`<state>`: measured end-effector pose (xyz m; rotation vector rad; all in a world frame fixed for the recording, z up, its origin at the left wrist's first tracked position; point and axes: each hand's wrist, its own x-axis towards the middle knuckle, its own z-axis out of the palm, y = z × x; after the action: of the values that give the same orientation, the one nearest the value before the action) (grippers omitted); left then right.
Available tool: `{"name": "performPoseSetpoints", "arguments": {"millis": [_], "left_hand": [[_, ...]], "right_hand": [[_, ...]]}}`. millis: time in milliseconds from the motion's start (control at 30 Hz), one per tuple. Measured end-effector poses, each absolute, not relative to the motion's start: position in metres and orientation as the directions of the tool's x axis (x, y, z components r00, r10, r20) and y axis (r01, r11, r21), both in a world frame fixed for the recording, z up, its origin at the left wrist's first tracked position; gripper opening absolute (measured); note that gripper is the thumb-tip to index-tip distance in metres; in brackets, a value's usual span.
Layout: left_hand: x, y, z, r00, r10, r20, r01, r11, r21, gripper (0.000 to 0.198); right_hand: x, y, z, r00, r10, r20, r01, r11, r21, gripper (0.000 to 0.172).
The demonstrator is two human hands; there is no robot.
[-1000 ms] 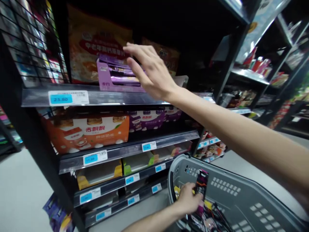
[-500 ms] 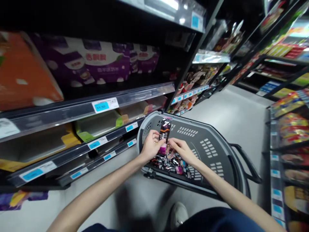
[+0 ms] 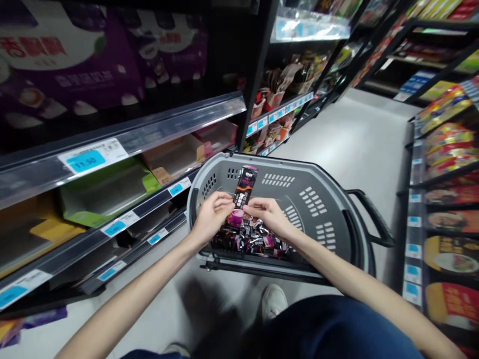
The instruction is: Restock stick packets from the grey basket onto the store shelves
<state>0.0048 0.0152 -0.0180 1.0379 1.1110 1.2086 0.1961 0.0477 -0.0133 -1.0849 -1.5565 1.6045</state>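
Between my two hands, a narrow black sachet with orange and purple print stands upright above the basket. My left hand pinches its left edge. On the opposite edge, the fingers of my right hand are closed. A grey shopping basket with slotted walls surrounds the area under both hands. Inside it, on the near left side, lies a heap of similar dark sachets, partly covered by my hands.
Shelving with price labels runs along the left, holding purple drink packs and a green open carton. The basket's black handle points right. Packaged goods line the right shelf. My shoe stands on the pale floor.
The view has shifted, so the shelves appear nearer and the basket sits further left. The sachet stays between my hands, its printed front now more squarely visible, with my right fingers at its edge.
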Motion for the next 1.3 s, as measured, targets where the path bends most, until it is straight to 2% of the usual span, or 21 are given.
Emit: {"name": "performPoseSetpoints", "arguments": {"millis": [200, 400, 633, 733, 833, 1100, 1300], "left_hand": [[0.004, 0.015, -0.016, 0.025, 0.998, -0.061, -0.094, 0.063, 0.994, 0.028], [0.006, 0.015, -0.018, 0.068, 0.995, -0.072, -0.071, 0.077, 0.995, 0.024], [0.006, 0.012, -0.014, 0.121, 0.989, -0.087, -0.016, 0.090, 0.996, 0.029], [0.005, 0.012, -0.013, 0.101, 0.982, -0.161, -0.085, 0.169, 0.982, 0.029], [0.005, 0.011, -0.014, 0.099, 0.975, -0.198, -0.130, 0.210, 0.969, 0.030], [0.006, 0.012, -0.010, 0.088, 0.977, -0.196, -0.157, 0.208, 0.966, 0.031], [0.008, 0.011, -0.012, 0.064, 0.982, -0.177, -0.167, 0.185, 0.969, 0.031]], "right_hand": [[0.194, 0.046, -0.009, -0.422, 0.899, -0.119, 0.038, -0.114, -0.993, 0.036], [0.194, 0.045, -0.006, -0.380, 0.924, -0.026, 0.095, 0.011, -0.995, 0.035], [0.191, 0.044, -0.001, -0.411, 0.911, -0.034, 0.140, 0.027, -0.990, 0.039], [0.191, 0.044, -0.005, -0.375, 0.926, -0.050, 0.100, -0.014, -0.995, 0.030], [0.191, 0.045, -0.009, -0.327, 0.942, -0.080, -0.004, -0.086, -0.996, 0.033], [0.190, 0.045, -0.006, -0.288, 0.938, -0.193, -0.091, -0.228, -0.969, 0.035], [0.191, 0.045, -0.010, -0.298, 0.937, -0.180, -0.084, -0.213, -0.973, 0.032]]}}
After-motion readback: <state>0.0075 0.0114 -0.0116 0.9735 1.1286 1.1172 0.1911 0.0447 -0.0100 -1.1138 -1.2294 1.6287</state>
